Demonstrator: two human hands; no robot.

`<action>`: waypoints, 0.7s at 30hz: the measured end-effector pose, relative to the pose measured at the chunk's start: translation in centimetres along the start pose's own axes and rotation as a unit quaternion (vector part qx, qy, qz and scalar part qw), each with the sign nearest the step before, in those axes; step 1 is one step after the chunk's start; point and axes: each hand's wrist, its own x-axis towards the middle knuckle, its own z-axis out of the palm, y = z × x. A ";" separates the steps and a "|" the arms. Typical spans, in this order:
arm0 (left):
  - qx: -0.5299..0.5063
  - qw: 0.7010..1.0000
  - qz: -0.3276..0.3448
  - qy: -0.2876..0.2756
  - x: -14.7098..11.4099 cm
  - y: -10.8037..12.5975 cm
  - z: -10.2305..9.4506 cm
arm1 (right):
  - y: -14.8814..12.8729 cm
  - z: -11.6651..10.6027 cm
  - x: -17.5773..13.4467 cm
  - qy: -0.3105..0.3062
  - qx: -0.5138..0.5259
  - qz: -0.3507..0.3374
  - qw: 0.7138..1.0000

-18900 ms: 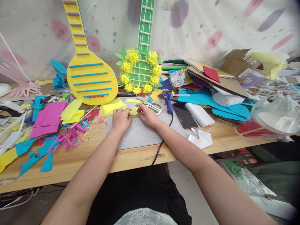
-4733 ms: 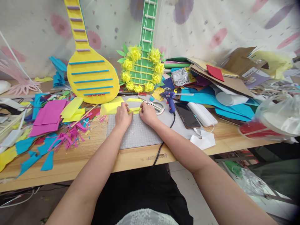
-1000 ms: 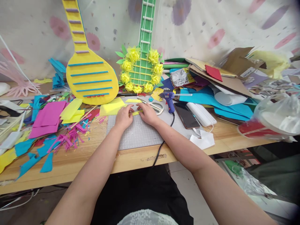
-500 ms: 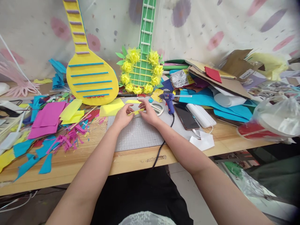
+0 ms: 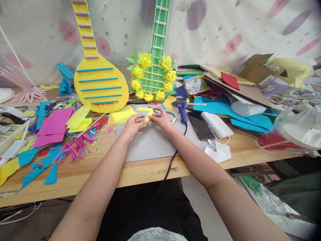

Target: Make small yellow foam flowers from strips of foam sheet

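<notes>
A narrow yellow paper strip (image 5: 148,115) stands tilted between my two hands, above the grey cutting mat (image 5: 147,145). My left hand (image 5: 134,126) has its fingers closed at the strip's lower end. On the other side, my right hand (image 5: 162,120) pinches the strip near its middle. Just beyond the fingers another yellow piece lies on the mat. Left of my left hand is a larger yellow paper sheet (image 5: 120,115). White-handled scissors (image 5: 172,116) lie partly hidden behind my right hand, and a blue glue gun (image 5: 182,110) rests beside them.
A yellow paper instrument (image 5: 101,87) and a green one (image 5: 156,72) with yellow flowers lean at the back. Paper scraps (image 5: 54,125) cover the left. A phone (image 5: 200,125), white power bank (image 5: 217,124) and bagged red cup (image 5: 278,142) are right. The glue gun's cord crosses the mat.
The yellow strip has turned from lying nearly level to standing up at a slant between my fingers. My right hand has shifted slightly right. The view has moved a little left.
</notes>
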 end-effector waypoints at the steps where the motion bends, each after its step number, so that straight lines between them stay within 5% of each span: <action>1: 0.003 1.000 -0.007 -0.005 0.0 0.0 0.0 | 0.0 0.0 0.0 0.002 -0.001 -0.001 1.000; 11: 0.013 1.000 -0.027 0.007 0.0 0.1 0.0 | 0.1 0.1 -0.1 0.027 0.005 -0.018 0.999; 21: 0.045 0.998 0.029 0.025 0.1 -0.4 0.7 | 0.6 0.3 0.0 -0.003 -0.016 -0.045 0.999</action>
